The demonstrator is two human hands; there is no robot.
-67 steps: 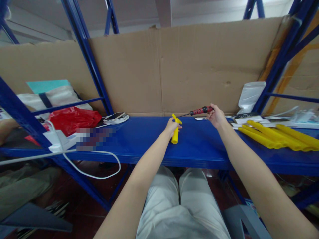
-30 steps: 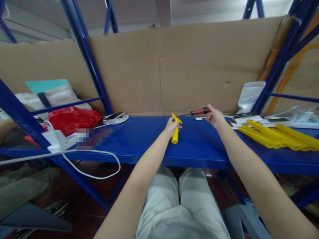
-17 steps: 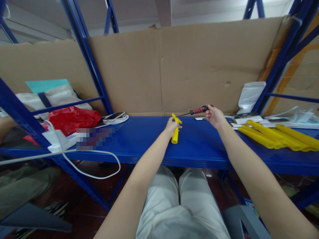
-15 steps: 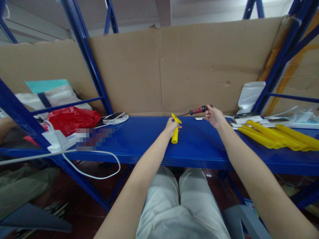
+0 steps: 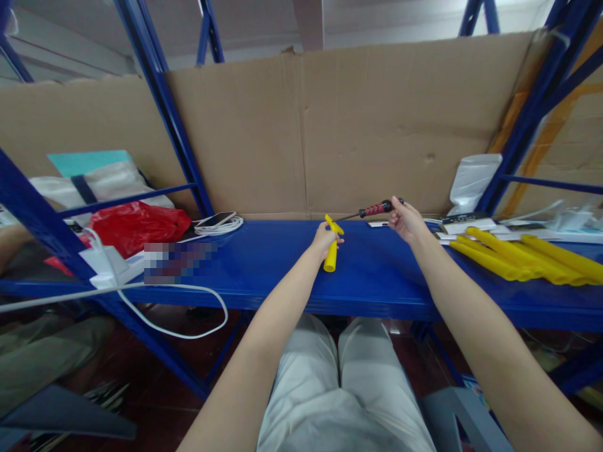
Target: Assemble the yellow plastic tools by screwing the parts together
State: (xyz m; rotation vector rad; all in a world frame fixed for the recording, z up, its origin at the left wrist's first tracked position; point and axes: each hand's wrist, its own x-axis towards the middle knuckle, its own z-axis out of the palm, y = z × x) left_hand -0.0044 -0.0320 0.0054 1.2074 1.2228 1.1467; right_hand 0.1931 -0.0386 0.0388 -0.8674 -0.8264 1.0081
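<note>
My left hand is closed around a yellow plastic handle, a tube with a crosswise head at its top, held over the blue shelf. In my right hand is a screwdriver with a red and black grip, pinched at the grip's end. Its thin shaft points left, and the tip meets or lies just beside the head of the yellow piece; I cannot tell whether it sits inside. Several yellow tubes lie side by side to the right of my right hand.
Behind the blue shelf stands a cardboard sheet. On the left are a red plastic bag, a phone on a coiled white cable, and a white power strip. A white pouch leans at the right. Another person's arm shows far left.
My right hand and the screwdriver's grip have shifted very slightly. The left hand and the yellow handle stay where they were.
</note>
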